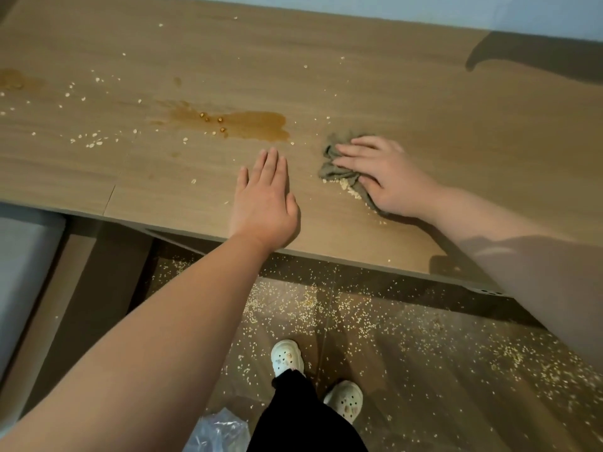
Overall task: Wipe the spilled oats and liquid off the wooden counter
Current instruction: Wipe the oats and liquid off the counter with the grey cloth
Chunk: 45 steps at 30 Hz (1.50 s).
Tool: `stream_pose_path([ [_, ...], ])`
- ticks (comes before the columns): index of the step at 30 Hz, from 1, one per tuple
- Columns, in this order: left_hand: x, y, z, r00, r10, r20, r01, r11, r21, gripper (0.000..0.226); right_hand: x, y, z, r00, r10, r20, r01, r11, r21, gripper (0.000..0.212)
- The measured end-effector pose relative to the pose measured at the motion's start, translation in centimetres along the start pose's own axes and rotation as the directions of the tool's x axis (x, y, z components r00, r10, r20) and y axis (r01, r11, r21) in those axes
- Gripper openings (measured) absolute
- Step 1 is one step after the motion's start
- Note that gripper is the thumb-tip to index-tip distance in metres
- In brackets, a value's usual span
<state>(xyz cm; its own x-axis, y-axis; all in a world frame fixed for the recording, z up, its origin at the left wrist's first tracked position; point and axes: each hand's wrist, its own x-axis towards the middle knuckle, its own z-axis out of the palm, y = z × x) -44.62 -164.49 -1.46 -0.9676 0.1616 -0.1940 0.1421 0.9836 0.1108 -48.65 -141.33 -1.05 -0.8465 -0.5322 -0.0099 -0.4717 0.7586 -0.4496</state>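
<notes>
Wooden and pale brown, the table (391, 76) looks to me about half cleaned. The part on the right, from the cloth toward the wall, shows almost no flakes, while the left part is not yet wiped. There a brown puddle (254, 125) lies in the middle of the surface with a few dark grains in it, and a smaller stain (13, 81) sits at the far left edge of the view. Loose oats (93, 140) are scattered between and around the two. A grey cloth (336, 171) lies crumpled on the table, just right of the puddle but apart from it, and a small heap of oats (350, 187) is gathered against its near side. The right hand (381, 174) lies flat on top of this cloth, with the fingers spread a little, nearly straight and pointing left. It presses the cloth down and does not grip it. The left hand (264, 197) rests palm down on the bare wood near the front edge, with straight fingers kept together and pointing toward the puddle, holding nothing (perhaps it only supports the body). Many oats lie on the floor (326, 311) below the edge, so the flakes seem to go down there. The liquid is, I think, the main work left.
</notes>
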Motion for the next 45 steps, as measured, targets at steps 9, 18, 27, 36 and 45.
stream_pose_path([
  [9,-0.2,0.1,0.1,0.998,-0.003,-0.055,0.002,1.000,-0.017,0.061,-7.3,-5.6,4.0,0.994,-0.110,-0.014,0.110,0.994,-0.017,0.052],
  [18,-0.5,0.0,0.1,0.997,0.008,-0.074,-0.009,1.000,-0.019,0.059,-12.1,-9.6,4.6,0.961,0.019,-0.277,0.015,0.993,0.118,0.048],
  [27,-0.4,-0.2,0.4,0.996,0.021,-0.084,-0.025,0.999,-0.036,0.058,-13.4,-0.4,0.0,0.637,0.679,-0.365,-0.698,0.709,0.101,0.046],
  [36,-0.3,-0.2,0.3,0.996,0.019,-0.087,-0.022,0.999,-0.042,0.060,-12.3,-13.2,7.2,0.978,0.152,-0.141,-0.152,0.988,0.008,0.050],
  [45,-0.3,-0.1,0.3,0.996,0.017,-0.084,-0.019,1.000,-0.023,0.060,-10.6,-1.9,0.2,0.551,0.761,-0.342,-0.809,0.588,0.005,0.047],
])
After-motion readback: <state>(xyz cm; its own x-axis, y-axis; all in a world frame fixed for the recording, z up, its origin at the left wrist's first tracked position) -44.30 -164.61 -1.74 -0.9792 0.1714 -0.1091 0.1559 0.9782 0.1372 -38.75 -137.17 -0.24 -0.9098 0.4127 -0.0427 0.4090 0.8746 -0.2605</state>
